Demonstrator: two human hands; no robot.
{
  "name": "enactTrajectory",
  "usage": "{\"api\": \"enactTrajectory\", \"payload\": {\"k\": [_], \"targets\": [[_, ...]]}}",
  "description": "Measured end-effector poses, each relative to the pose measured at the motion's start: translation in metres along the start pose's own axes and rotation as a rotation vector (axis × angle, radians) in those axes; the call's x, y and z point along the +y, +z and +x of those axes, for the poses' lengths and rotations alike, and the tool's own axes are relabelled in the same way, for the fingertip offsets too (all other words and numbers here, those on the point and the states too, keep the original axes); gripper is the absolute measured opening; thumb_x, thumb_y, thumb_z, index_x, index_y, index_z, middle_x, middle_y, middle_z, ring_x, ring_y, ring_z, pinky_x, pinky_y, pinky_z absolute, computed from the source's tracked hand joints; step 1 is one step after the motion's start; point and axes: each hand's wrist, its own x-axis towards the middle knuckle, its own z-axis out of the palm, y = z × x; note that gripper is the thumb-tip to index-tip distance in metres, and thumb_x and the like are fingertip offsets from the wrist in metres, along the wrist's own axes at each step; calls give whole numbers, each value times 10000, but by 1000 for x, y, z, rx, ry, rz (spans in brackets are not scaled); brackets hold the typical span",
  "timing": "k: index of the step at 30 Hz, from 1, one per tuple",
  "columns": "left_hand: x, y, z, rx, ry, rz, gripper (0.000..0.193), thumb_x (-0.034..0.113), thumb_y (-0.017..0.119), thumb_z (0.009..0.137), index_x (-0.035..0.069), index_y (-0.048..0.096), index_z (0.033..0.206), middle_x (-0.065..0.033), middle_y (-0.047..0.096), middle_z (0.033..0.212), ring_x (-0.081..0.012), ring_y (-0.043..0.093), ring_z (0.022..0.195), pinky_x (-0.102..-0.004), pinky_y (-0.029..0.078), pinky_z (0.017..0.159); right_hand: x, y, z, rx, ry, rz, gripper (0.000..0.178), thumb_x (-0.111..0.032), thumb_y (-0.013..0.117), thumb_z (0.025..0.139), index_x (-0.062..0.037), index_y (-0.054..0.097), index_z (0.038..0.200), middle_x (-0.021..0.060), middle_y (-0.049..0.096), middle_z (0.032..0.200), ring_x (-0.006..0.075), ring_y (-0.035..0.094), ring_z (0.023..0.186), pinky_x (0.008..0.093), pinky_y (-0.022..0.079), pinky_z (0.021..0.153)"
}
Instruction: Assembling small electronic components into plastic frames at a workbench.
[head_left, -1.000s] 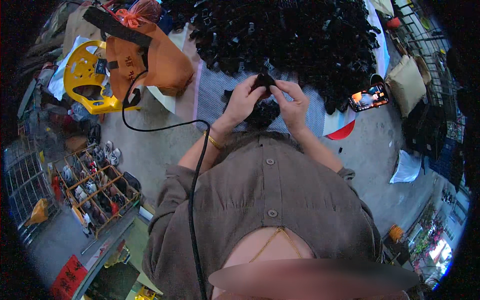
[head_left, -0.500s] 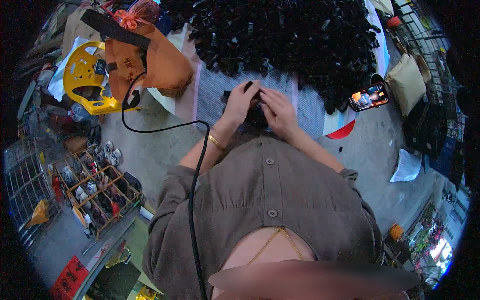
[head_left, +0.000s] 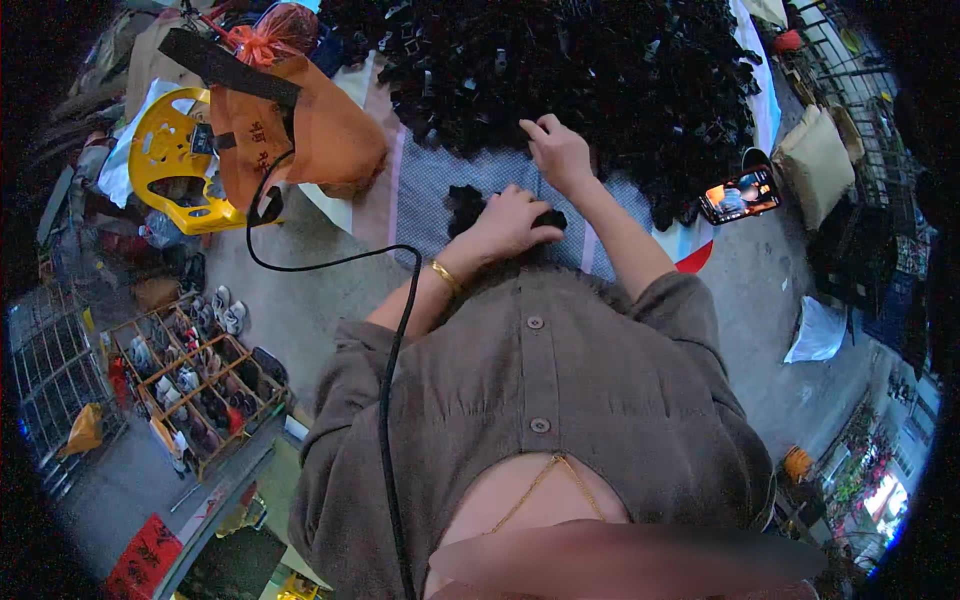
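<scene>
A large heap of small black pieces (head_left: 570,70), some with shiny bits, covers the far part of a patterned cloth (head_left: 430,170). My right hand (head_left: 560,155) is stretched out at the near edge of this heap. Its fingers are apart, and nothing shows in them. Closer to my body, my left hand (head_left: 508,222) is low over the cloth, palm down. A small black piece (head_left: 550,219) shows between its thumb and fingers; its exact kind is too dark to tell. Another black clump (head_left: 464,206) lies on the cloth just left of that hand.
An orange bag (head_left: 330,130) stands beside a yellow plastic stool (head_left: 160,150) at the left. A black cable (head_left: 330,255) runs across my front. To the right are a lit phone (head_left: 741,195) and a beige cushion (head_left: 815,165). A shoe rack (head_left: 205,385) stands lower left.
My hands, together over a black piece before, are now apart. The right has moved forward to the heap; the left has come down nearer the cloth, uncovering a black clump.
</scene>
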Motion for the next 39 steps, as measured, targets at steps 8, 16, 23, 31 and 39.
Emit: {"api": "enactTrajectory", "payload": {"k": [8,16,23,31,39], "targets": [[-43,-5,55,436,-450,-96,389,232,649,761,17,541,1067,-165,557,891,-332,560,811,-388,469,705,17,-16,-41,237,425,643,325,-18,518,727,-52,597,1041,85,608,897,170,573,688,271,473,622],[-24,1,108,558,-246,-17,421,264,669,745,50,529,1079,-148,505,946,-320,535,865,-387,461,739,24,-57,-101,41,1091,1468,368,17,502,793,1,522,1160,68,588,869,129,557,699,231,464,625],[-28,-9,129,430,-329,33,304,170,675,725,18,559,960,-170,485,924,-332,531,851,-379,468,726,7,-69,-104,131,1037,1571,414,-18,592,804,14,476,1200,100,604,944,169,595,810,269,485,713],[-6,-12,85,250,-407,-1249,301,72,608,825,-34,512,1090,-75,587,981,-125,571,836,-266,502,701,-11,-83,-58,453,1009,1746,313,-132,539,884,-31,517,1179,49,617,960,129,589,828,249,478,712],[15,-24,38,396,-348,-1483,326,-4,554,836,-17,483,1153,-83,589,983,-150,585,844,-271,511,753,-45,-81,-57,290,629,1033,233,-138,598,845,4,601,1030,38,607,891,87,551,779,212,444,694]]}}
